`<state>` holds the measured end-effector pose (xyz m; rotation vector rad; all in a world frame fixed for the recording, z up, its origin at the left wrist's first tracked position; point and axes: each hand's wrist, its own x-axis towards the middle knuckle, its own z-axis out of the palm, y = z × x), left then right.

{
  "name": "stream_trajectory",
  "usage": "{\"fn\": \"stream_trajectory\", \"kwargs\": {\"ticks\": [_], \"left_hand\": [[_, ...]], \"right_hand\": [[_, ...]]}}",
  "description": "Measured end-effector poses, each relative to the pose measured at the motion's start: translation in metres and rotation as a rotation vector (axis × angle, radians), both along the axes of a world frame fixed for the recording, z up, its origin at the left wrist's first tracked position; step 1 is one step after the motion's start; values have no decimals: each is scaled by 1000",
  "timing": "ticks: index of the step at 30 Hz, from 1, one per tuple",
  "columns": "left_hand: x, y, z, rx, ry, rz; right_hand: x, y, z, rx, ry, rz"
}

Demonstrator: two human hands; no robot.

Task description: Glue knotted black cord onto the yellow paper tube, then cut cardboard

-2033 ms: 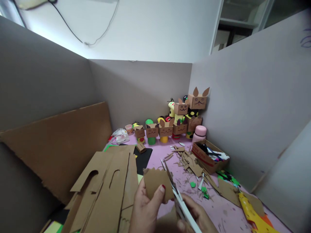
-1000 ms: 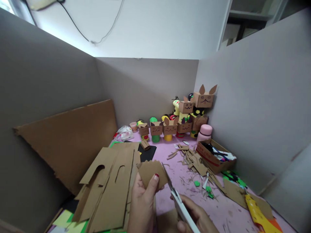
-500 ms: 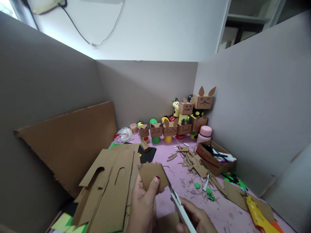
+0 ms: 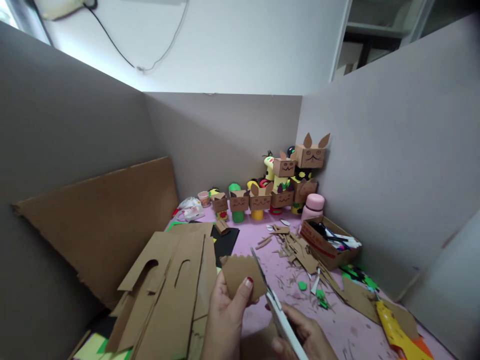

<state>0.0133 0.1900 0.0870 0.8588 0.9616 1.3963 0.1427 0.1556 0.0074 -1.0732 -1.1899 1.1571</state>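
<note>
My left hand pinches a small cardboard piece between thumb and fingers, and the piece's top edge is notched. My right hand is wrapped round a pair of scissors with whitish handles. Their blades point up and away from me, along the right edge of the cardboard piece. Part of the right hand is cut off by the bottom of the view. Below the hands lies another bit of cardboard, largely hidden.
Cardboard sheets are stacked at left; a big panel leans behind them. Box-headed animal figures stand at the back. At right are cardboard scraps, a box of pens, a pink bottle and a yellow tool.
The cardboard piece has shifted slightly right and down with my left hand. The scissor blades now stand apart at its right edge. The whole view has slid a little.
</note>
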Motion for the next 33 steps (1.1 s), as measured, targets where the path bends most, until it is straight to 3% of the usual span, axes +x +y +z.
{"fn": "stream_trajectory", "kwargs": {"ticks": [5,11,14,19,24,28,31,33], "left_hand": [[-5,7,1,-3,37,-101],[-3,1,-8,-89,51,-537],[-1,1,-13,-122,84,-630],[6,6,-14,-117,66,-375],[14,4,-14,-130,91,-341],[2,11,-13,-64,97,-154],[-12,18,-8,-24,82,-30],[-18,19,-4,0,72,33]], "right_hand": [[5,7,2,-90,146,24],[13,4,25,-39,284,-90],[14,1,33,-55,326,-150],[10,1,31,-54,363,-202],[13,3,31,-27,352,-222],[20,4,32,-9,154,-25],[16,4,23,-24,45,170],[8,2,15,-25,14,223]]}}
